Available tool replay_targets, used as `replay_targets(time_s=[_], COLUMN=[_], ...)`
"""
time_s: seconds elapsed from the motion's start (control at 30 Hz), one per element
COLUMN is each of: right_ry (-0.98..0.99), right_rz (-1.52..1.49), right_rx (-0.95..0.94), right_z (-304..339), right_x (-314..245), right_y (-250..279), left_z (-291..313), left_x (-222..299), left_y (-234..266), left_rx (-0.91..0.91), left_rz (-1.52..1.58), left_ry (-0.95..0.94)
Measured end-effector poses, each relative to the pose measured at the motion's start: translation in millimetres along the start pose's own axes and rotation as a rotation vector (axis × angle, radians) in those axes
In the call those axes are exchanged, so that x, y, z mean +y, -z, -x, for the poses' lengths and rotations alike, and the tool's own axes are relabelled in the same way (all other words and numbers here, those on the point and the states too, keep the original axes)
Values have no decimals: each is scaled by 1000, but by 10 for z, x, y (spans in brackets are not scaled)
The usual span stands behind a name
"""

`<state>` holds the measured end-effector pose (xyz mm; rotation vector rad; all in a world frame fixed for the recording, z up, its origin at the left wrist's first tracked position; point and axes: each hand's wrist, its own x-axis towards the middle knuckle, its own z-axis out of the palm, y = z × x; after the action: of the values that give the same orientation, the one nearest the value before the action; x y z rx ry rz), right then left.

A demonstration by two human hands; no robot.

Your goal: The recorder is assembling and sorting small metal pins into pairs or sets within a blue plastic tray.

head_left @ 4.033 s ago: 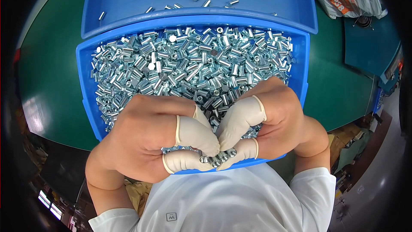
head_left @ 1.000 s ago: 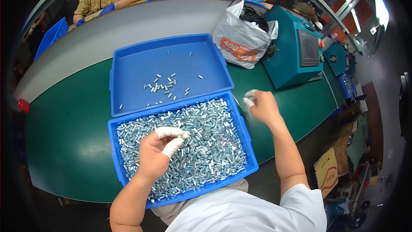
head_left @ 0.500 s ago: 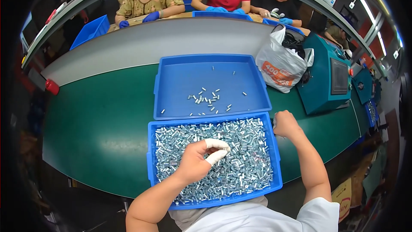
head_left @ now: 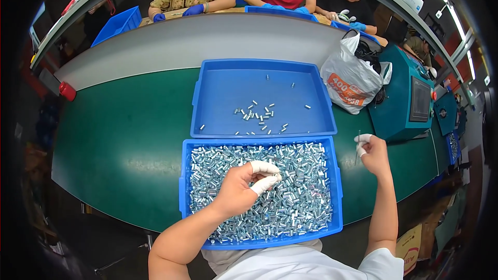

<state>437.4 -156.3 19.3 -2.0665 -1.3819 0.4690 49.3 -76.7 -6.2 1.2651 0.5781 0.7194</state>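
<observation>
Over the parts-filled blue tray (head_left: pixel 336 192), left hand (head_left: pixel 238 191) pinched, contents unclear to me; right of it, right hand (head_left: pixel 376 156) grips a thin rod (head_left: pixel 357 148); slack pinching could drop it.

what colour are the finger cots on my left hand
The finger cots on your left hand are off-white; the head view shows them best.

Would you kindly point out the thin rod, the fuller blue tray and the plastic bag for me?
Thin rod (head_left: pixel 356 157): head view, on its exposed lower part.
Fuller blue tray (head_left: pixel 336 192): head view, on its right rim.
Plastic bag (head_left: pixel 346 75): head view, on its front face.
</observation>
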Motion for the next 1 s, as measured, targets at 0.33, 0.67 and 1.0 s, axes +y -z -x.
replay_targets(time_s=[0.33,0.67,1.0], right_ry=[72,-12,91], right_rz=[-207,-189,-442], right_rx=[129,90,257], right_z=[165,217,175], right_x=[169,91,-64], right_y=[-288,-376,-293], left_z=[7,-18,-29], left_x=[-41,-10,-29], left_y=[-1,44,78], left_rx=[0,-7,30], left_rz=[-24,10,-12], left_ry=[6,8,-2])
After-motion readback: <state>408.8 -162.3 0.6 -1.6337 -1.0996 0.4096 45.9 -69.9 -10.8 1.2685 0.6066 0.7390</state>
